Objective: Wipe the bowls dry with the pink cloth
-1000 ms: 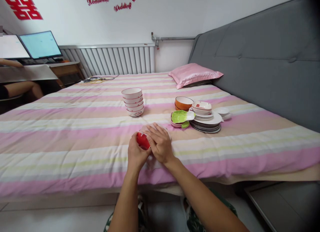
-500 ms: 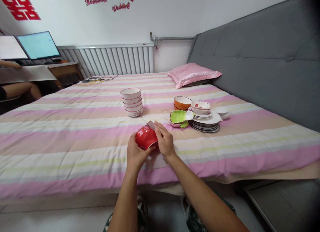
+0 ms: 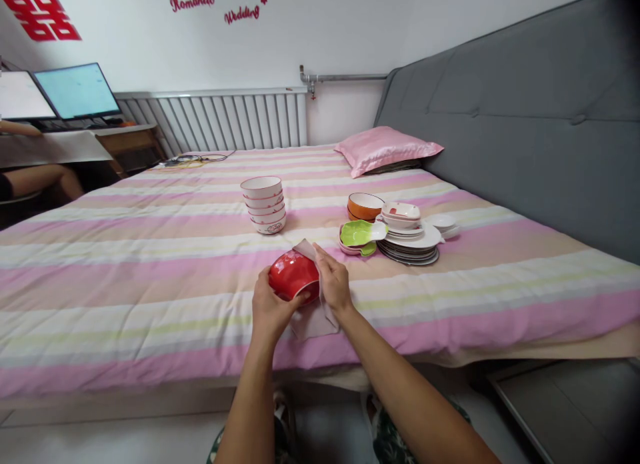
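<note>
A glossy red bowl point(image 3: 294, 275) is tipped on its side above the near part of the bed. My left hand point(image 3: 270, 305) grips the bowl's left side, with the thumb at the rim. A greyish-pink cloth point(image 3: 315, 321) lies against the bowl's right side and hangs below it. My right hand point(image 3: 334, 281) is closed on the cloth and presses it to the bowl; part of the cloth is hidden behind the fingers. Beyond the hands stands a stack of several white bowls point(image 3: 265, 204) with red rims.
Right of my hands are stacked plates point(image 3: 410, 251), white dishes point(image 3: 401, 213), orange bowls point(image 3: 365, 205) and a green leaf-shaped dish point(image 3: 357, 233). Farther back are a pink pillow point(image 3: 387, 149) and cables point(image 3: 193, 159). A person's leg point(image 3: 47, 182) shows at far left, by a desk.
My right hand has shifted slightly right, and more of the cloth shows beside and below the bowl. The bowl has turned a little; my left hand keeps its hold.
</note>
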Motion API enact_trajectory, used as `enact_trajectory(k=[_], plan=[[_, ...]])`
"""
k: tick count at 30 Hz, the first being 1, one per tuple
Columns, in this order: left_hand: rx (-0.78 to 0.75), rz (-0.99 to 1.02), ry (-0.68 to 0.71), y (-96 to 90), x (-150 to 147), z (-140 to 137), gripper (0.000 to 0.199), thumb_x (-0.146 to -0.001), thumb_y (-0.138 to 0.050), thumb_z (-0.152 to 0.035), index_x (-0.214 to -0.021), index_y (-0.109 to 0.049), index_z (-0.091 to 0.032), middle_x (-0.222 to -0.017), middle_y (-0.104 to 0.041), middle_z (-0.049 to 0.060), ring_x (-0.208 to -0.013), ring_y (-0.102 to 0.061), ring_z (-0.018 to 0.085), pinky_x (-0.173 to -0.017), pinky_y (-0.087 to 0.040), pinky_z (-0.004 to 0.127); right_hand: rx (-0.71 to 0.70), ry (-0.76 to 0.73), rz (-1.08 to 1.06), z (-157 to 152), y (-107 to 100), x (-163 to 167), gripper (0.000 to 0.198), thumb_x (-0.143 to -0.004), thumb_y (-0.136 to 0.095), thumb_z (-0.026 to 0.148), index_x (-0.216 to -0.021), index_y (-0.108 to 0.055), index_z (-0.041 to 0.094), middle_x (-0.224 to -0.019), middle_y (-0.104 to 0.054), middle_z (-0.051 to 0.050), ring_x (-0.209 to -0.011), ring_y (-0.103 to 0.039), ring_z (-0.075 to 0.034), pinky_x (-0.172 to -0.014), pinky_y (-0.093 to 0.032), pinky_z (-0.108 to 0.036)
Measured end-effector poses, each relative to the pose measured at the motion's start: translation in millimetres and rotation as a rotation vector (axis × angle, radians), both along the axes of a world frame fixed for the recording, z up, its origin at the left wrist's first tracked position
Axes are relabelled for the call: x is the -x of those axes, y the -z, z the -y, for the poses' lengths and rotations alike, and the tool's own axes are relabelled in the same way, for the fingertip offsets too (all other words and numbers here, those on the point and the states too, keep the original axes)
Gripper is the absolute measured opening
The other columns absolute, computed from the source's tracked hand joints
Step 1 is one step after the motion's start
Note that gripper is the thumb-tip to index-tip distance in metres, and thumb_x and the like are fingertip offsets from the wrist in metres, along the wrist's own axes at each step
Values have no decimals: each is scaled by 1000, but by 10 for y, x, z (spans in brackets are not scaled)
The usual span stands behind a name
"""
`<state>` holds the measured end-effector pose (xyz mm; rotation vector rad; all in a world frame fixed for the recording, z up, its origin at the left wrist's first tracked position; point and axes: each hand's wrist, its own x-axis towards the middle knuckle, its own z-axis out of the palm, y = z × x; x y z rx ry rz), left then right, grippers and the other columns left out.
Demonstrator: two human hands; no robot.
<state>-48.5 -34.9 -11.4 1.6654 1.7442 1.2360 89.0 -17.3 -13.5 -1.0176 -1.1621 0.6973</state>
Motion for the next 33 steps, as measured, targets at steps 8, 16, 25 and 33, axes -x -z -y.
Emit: enact_trajectory(k=[8,16,25,33], plan=[[-9,119,66,63,50,-17,84,-46,-84,-31,-120,-45,-23,-110,-57,7,-100,-59,24,-83,-51,39,-80,25,27,38,-55,-2,37,-93,-41,38,-91,-74,21,-117,-67,-6,-116,-57,-21,-104,-39,-39],[6,193,253,32,97,1,83,-48,-80,-21,-123,-43,-24,-123,-52,9,-108,-55,24,-82,-52,36,-131,88,225,43,-55,0,33,-87,-53,36,-116,-60,21,-120,-63,-7,-115,-54,-21,-101,-41,-36],[-60,121,213,68,92,-1,95,-51,-77,-18,-136,-35,-25,-136,-43,13,-124,-45,30,-95,-46,45,-148,109,440,10,-61,17,29,-95,-35,34,-98,-61,21,-96,-65,-6,-95,-55,-21,-89,-42,-35],[-315,-271,211,-7,-67,80,88,-61,-71,-15,-139,-32,-23,-144,-38,13,-137,-30,30,-110,-30,50,-124,114,431,-73,13,11,35,-97,-24,32,-95,-58,21,-94,-62,-6,-94,-55,-20,-87,-42,-34]])
